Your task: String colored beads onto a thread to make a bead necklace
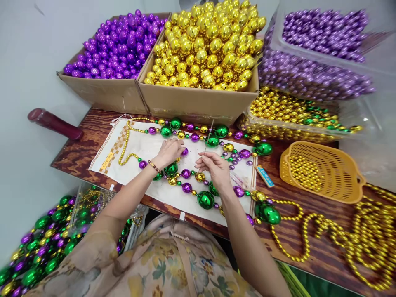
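Note:
My left hand [169, 152] is over the white cloth [136, 138], its fingers curled down onto a bead strand; a purple bead [184, 152] shows by the fingertips, and the palm hides part of the strand. My right hand [214, 166] pinches a long thin needle [209, 134], which points upward. Around both hands lie strands of green, gold and purple beads, with a large green bead [206, 199] below the right hand and another green bead [212, 140] above it. Several small loose purple beads [232, 157] rest to the right.
At the back stand a cardboard box of purple beads [102, 88] and one of gold beads [198, 101]. Clear plastic bins [312, 57] are stacked at right. An orange basket [346, 185], a small blue packet [265, 176] and gold bead chains [368, 243] lie right. A dark red cylinder [55, 123] sticks out left.

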Tool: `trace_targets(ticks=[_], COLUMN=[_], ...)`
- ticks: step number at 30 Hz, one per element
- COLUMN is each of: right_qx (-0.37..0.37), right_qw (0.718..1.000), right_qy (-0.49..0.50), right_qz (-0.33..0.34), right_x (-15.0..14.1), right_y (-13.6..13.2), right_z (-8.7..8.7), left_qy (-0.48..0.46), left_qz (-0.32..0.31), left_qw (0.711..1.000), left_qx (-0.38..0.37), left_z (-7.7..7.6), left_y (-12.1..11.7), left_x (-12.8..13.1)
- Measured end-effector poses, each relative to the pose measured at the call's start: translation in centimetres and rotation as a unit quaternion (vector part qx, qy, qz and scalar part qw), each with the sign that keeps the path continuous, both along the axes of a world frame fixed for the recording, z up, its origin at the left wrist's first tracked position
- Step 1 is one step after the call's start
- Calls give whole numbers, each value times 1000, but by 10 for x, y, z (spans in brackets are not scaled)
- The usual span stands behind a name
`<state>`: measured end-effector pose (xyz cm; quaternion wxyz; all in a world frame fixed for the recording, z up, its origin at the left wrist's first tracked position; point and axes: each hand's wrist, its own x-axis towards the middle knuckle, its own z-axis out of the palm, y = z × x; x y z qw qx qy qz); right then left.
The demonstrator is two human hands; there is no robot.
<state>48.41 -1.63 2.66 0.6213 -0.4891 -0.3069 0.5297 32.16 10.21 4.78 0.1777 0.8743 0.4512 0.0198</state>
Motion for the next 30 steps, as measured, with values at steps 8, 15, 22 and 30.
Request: trace_targets(ticks=[8, 15, 22, 30], right_qx=[-22, 5, 47, 73], right_qw=[1000, 994, 992, 976], right_qy=[10, 3, -99, -191], right_qz=[-11, -112, -64, -79], right_x=[-3, 20, 12, -8], right_y=[-15, -3, -27, -62], right_z=[-7, 2, 5, -7], left_qy=[92, 81, -3, 6], left_qz=[-49, -43, -78, -307], left_qw=[995, 996, 995, 951], left_qx=[10, 4, 62, -17], left_z=[-7, -3, -1, -11], left_y=[1, 3, -1, -22], left_x=[15, 14, 33, 123])
